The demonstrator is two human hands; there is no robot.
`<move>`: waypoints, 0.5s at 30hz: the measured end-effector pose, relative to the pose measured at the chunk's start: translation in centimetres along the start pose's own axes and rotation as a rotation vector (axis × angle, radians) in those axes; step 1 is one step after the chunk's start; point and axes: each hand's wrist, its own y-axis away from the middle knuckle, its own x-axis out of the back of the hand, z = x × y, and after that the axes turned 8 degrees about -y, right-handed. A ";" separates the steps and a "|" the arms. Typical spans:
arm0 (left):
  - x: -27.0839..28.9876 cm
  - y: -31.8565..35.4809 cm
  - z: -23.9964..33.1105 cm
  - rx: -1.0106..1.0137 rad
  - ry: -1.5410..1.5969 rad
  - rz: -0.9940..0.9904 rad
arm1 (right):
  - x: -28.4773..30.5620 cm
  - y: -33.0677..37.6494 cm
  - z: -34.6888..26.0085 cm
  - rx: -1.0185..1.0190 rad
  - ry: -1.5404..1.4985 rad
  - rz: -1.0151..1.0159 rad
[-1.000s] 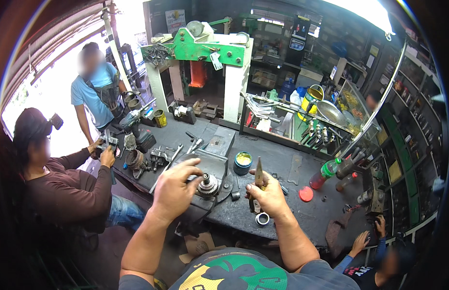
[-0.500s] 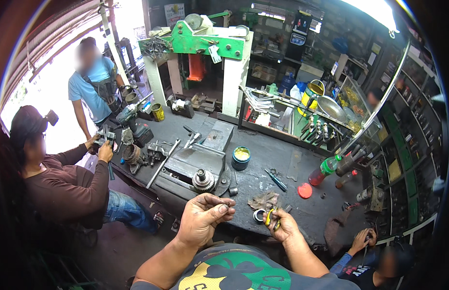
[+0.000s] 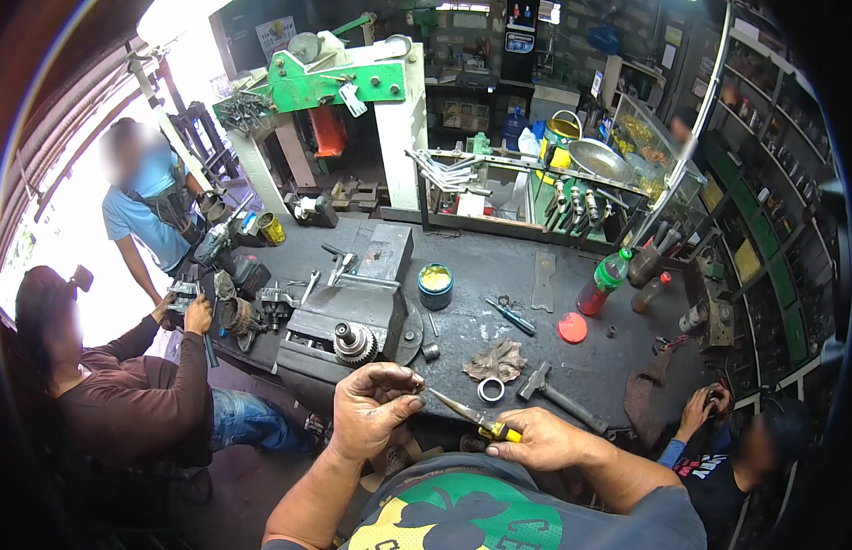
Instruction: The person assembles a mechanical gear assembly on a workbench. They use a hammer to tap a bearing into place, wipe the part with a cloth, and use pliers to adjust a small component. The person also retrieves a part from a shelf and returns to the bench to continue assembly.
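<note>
My right hand (image 3: 540, 437) grips yellow-and-black-handled pliers (image 3: 490, 426) with a long, tapering metal nose. Their tip points left toward my left hand (image 3: 375, 408), whose fingers are curled and bent toward the thumb. Something small and dark may sit at those fingertips, too small to name. Just beyond my left hand, a toothed metal gear on a shaft (image 3: 354, 343) stands upright at the bench vise (image 3: 348, 307). A pale metal ring (image 3: 491, 390) lies beyond the pliers, beside a crumpled brown rag (image 3: 496, 361).
On the dark workbench (image 3: 472, 323) are a hammer (image 3: 561, 398), a blue tub of yellowish grease (image 3: 435, 286), teal-handled pliers (image 3: 511, 317), a red lid (image 3: 572, 327) and a green-capped bottle (image 3: 604, 282). Co-workers are at left (image 3: 123, 367) and lower right (image 3: 747, 449). A green press (image 3: 339, 87) stands behind.
The pliers have swung out, their nose now reaching toward my left hand. My left fingers have loosened from a tight pinch. The view has shifted, and the hammer shows more fully.
</note>
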 end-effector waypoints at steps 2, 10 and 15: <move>0.4 0.2 0.1 0.024 -0.033 -0.035 | -0.2 0.0 0.2 -0.031 -0.099 -0.020; 1.1 0.5 1.0 0.179 -0.078 -0.163 | 0.0 -0.6 -0.7 0.009 -0.217 -0.115; 0.6 0.5 1.5 0.288 -0.153 -0.255 | -0.7 -1.3 0.2 0.033 -0.181 -0.127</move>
